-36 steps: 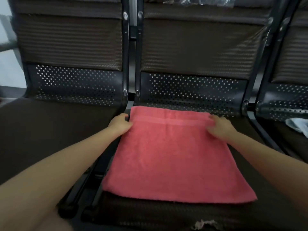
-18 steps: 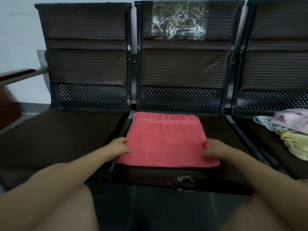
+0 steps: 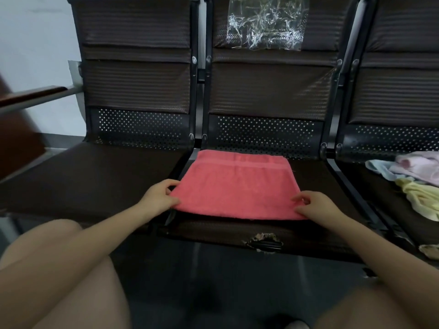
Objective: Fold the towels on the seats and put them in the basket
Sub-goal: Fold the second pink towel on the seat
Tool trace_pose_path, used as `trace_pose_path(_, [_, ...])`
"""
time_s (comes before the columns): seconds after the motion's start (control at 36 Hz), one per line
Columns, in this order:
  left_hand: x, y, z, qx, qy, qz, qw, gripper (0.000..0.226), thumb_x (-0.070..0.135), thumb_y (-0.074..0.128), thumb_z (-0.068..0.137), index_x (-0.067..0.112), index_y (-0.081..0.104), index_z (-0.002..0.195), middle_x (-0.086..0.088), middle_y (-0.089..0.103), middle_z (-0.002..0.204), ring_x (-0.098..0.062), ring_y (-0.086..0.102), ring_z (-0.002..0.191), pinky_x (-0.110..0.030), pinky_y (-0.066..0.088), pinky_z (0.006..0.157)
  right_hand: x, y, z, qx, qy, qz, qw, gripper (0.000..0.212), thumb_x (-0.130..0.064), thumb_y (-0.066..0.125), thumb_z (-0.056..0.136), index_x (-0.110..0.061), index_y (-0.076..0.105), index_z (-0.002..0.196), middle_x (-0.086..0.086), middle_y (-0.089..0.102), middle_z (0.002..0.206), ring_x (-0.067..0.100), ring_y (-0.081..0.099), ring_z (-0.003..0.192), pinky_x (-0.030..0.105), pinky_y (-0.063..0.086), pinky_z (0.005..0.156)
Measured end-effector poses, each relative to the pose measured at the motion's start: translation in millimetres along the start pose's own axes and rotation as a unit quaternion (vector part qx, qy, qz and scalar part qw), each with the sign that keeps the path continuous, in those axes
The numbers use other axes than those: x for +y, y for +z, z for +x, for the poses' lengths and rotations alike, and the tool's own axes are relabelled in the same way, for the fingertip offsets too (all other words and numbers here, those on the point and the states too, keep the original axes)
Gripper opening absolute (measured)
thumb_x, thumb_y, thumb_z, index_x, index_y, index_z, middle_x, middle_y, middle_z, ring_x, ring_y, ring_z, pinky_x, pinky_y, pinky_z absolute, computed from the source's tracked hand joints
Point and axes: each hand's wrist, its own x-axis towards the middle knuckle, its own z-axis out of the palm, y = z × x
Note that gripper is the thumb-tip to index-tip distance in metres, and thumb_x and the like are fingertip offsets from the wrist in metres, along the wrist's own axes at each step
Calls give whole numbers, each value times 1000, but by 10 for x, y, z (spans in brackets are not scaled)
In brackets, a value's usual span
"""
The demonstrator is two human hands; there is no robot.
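A coral-pink towel [image 3: 237, 186] lies folded flat on the middle seat [image 3: 316, 186] of a dark bench. My left hand [image 3: 158, 197] pinches the towel's near left corner between thumb and fingers. My right hand [image 3: 313, 205] pinches the near right corner the same way. Both corners are lifted slightly off the seat. A heap of unfolded towels, pale blue, pink [image 3: 420, 166] and yellow [image 3: 422, 198], lies on the right seat. No basket is in view.
The left seat [image 3: 95, 176] carries nothing. A torn patch [image 3: 262, 241] shows on the middle seat's front edge. A clear plastic sheet [image 3: 264, 22] hangs on the middle backrest. An armrest [image 3: 35, 93] sticks out at far left. My knees fill the bottom corners.
My hands slid from the towel's far corners back to its near corners and now pinch them. The view pulled back, bringing the right seat's towel heap into sight.
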Motion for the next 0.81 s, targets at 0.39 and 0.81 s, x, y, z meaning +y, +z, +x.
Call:
trace_pose_path(0.39, [-100, 163, -89, -48, 12, 131, 990, 53, 19, 60, 93, 16, 43, 142, -12, 63, 104, -15, 55, 73, -20, 36, 55, 111, 47, -135, -52, -25, 28, 998, 20, -15, 68, 87, -26, 71, 103, -9, 62, 109, 7, 55, 102, 21, 38, 90])
trace_pose_path(0.81, [336, 275, -79, -31, 127, 277, 952, 65, 35, 62, 89, 26, 34, 147, -8, 42, 135, -27, 38, 127, -37, 39, 105, -70, 13, -15, 30, -37, -86, 995, 40, -21, 65, 81, -27, 62, 120, -4, 56, 101, 18, 52, 105, 35, 48, 91])
